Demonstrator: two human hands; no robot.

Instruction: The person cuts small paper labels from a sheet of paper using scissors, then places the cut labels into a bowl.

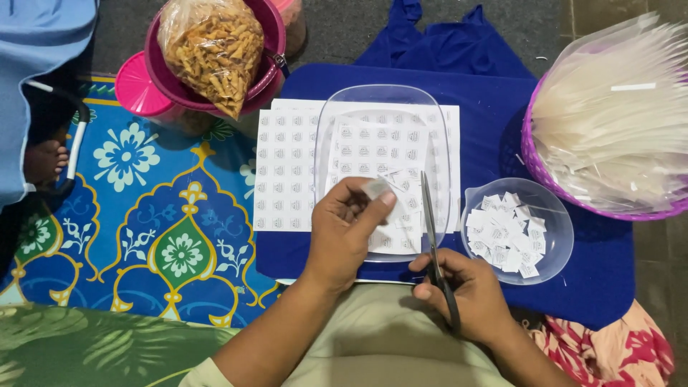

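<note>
Pinching a paper label (pixel 376 188), left hand (pixel 344 233) hovers over clear tray (pixel 337 115); right hand (pixel 466 290) grips scissors (pixel 432 236).

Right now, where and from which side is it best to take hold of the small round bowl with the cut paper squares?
Probably grip the small round bowl at its bare right rim, coming from the right. It is shallow and clear, the cut paper squares lie mainly left of its middle, and the right hand with the scissors crowds the left side.
</note>
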